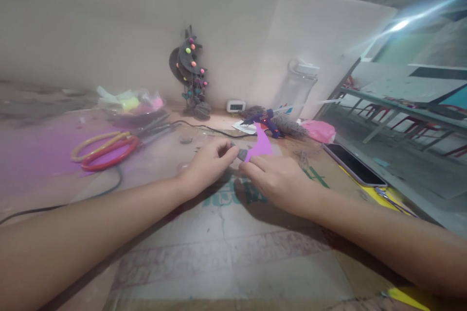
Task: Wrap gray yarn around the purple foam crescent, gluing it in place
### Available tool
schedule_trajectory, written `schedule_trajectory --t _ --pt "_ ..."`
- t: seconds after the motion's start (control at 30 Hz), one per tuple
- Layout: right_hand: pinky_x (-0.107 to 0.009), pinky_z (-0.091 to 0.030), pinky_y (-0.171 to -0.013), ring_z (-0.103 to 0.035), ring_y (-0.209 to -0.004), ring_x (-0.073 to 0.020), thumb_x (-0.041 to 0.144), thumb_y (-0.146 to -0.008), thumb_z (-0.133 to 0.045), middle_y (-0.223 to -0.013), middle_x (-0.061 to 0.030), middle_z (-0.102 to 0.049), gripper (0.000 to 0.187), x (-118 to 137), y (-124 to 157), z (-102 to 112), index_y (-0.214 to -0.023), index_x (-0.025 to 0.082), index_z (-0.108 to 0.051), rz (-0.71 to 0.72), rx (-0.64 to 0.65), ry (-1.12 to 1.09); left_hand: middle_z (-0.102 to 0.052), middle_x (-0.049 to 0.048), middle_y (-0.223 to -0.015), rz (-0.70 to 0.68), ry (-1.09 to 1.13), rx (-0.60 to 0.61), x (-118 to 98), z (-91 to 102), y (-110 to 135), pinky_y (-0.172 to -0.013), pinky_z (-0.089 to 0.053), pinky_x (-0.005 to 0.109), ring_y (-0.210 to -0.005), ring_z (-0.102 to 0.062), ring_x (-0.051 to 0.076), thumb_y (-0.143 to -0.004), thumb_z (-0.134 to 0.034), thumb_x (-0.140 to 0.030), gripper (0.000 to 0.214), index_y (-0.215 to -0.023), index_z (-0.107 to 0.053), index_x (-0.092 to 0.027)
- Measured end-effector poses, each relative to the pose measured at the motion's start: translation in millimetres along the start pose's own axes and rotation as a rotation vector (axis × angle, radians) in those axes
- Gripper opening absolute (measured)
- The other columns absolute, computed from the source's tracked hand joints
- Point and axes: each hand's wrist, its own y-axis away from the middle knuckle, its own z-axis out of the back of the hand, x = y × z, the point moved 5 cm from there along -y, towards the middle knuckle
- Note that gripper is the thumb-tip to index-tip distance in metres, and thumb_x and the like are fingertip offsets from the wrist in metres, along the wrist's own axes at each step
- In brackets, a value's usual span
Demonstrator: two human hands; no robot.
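Note:
My left hand (209,163) and my right hand (277,180) meet at the middle of a cardboard sheet (233,248) on the table. The left hand's fingers pinch a small grey piece (241,154) joined to a purple cut-out shape (261,145). The right hand rests beside it, fingers curled and pressed on the sheet at the shape's lower edge. A blue glue gun (265,121) lies just behind the purple shape, its cord running left.
Red and yellow rings (105,148) lie at the left. A bowl of bright bits (131,107) and a dark ornament with coloured balls (189,73) stand at the back. A phone (352,163) lies at the right near the table edge, a clear jar (299,87) behind.

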Motion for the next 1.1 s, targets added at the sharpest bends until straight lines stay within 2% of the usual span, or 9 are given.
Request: schedule_trajectory --t 0.13,0.27,0.37,0.53,0.63,0.83,1.1 --pt "-0.028 -0.028 -0.053 -0.047 -0.062 -0.0141 0.014 -0.096 -0.036 -0.071 -0.0025 -0.06 0.027 -4 -10 2 -0.085 0.015 -0.06 0.017 -0.123 -0.028 -0.04 -0.0039 -0.063 -0.012 -0.026 0.044 -1 -0.9 0 -0.059 -0.031 0.026 -0.063 -0.041 0.013 -0.088 -0.045 -0.033 0.027 -0.065 -0.042 -0.019" --pt "-0.026 -0.032 -0.056 -0.053 -0.066 -0.0143 0.02 -0.097 -0.043 -0.074 -0.003 -0.063 0.021 -22 -7 8 -0.089 0.016 -0.063 -0.078 -0.171 -0.084 -0.036 -0.0048 -0.062 -0.019 -0.042 0.087 -2 -2.0 0 -0.058 -0.029 0.026 -0.061 -0.038 0.012 -0.089 -0.045 -0.032 0.029 -0.063 -0.04 -0.019" --pt "-0.025 -0.038 -0.06 -0.058 -0.069 -0.0135 0.02 -0.095 -0.047 -0.079 -0.0028 -0.067 0.019 -33 -2 13 -0.089 0.016 -0.064 -0.179 -0.144 -0.171 -0.035 -0.0053 -0.06 -0.015 -0.042 0.103 -3 -3.1 1 -0.057 -0.027 0.026 -0.06 -0.037 0.012 -0.09 -0.046 -0.033 0.031 -0.063 -0.039 -0.019" --pt "-0.023 -0.041 -0.062 -0.063 -0.072 -0.0131 0.017 -0.093 -0.048 -0.083 -0.0016 -0.072 0.019 -40 2 22 -0.088 0.018 -0.067 -0.279 -0.081 -0.197 -0.045 -0.0046 -0.06 0.029 -0.002 0.119 2 -4.7 1 -0.058 -0.031 0.026 -0.061 -0.044 0.012 -0.091 -0.046 -0.036 0.031 -0.065 -0.042 -0.019" --pt "-0.023 -0.041 -0.062 -0.063 -0.072 -0.0132 0.017 -0.091 -0.053 -0.081 -0.0009 -0.072 0.016 -40 5 24 -0.087 0.019 -0.068 -0.308 -0.055 -0.211 -0.046 -0.0044 -0.061 0.023 -0.004 0.122 5 -4.9 0 -0.058 -0.032 0.026 -0.062 -0.045 0.012 -0.091 -0.046 -0.037 0.032 -0.065 -0.043 -0.019" --pt "-0.022 -0.041 -0.062 -0.062 -0.072 -0.0123 0.013 -0.085 -0.06 -0.079 0.0013 -0.071 0.012 -44 10 19 -0.086 0.02 -0.069 -0.351 -0.003 -0.267 -0.04 -0.0052 -0.06 0.021 -0.014 0.126 5 -4.4 2 -0.057 -0.031 0.025 -0.06 -0.042 0.011 -0.091 -0.047 -0.037 0.033 -0.064 -0.041 -0.019" --pt "-0.022 -0.039 -0.062 -0.06 -0.07 -0.012 0.015 -0.086 -0.061 -0.079 0.0018 -0.072 0.01 -45 10 18 -0.084 0.02 -0.07 -0.42 0.069 -0.311 -0.05 -0.0035 -0.06 0.024 -0.043 0.155 5 -5.5 3 -0.056 -0.033 0.025 -0.06 -0.046 0.013 -0.091 -0.046 -0.04 0.034 -0.065 -0.043 -0.019"
